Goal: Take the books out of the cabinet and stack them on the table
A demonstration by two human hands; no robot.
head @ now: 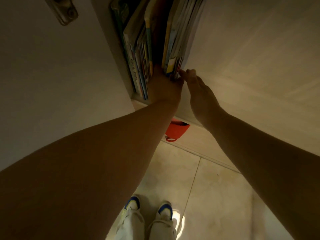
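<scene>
Inside the cabinet [242,49]: 2 groups of upright books, dark gap between them, dim light throughout.
Left group of books [140,54]: leaning against left wall of compartment, spines facing out, colours mixed, titles unreadable.
Right group of books [174,49]: standing against right wall, bottom edges at shelf lip, just beside both hands.
Left hand [164,87]: reaching into gap between the 2 groups, fingers hidden in the dark behind the right group, thumb side pressed at its lower spines; looks wrapped on that group, full closure cannot be told.
Right hand [199,89]: fingers loosely extended, fingertips [183,72] touching outer lower corner of right group at cabinet edge; not closed around anything.
Arms: both bare, stretched forward from bottom of view.
Cabinet door [52,66]: open at left, pale, metal hinge [64,11] near top.
Red object [176,131]: below shelf, between the 2 forearms, partly hidden, kind unclear.
Floor [216,187]: pale tiles.
Shoes [149,212]: 2, white with blue toes, bottom centre.
Table: not seen.
</scene>
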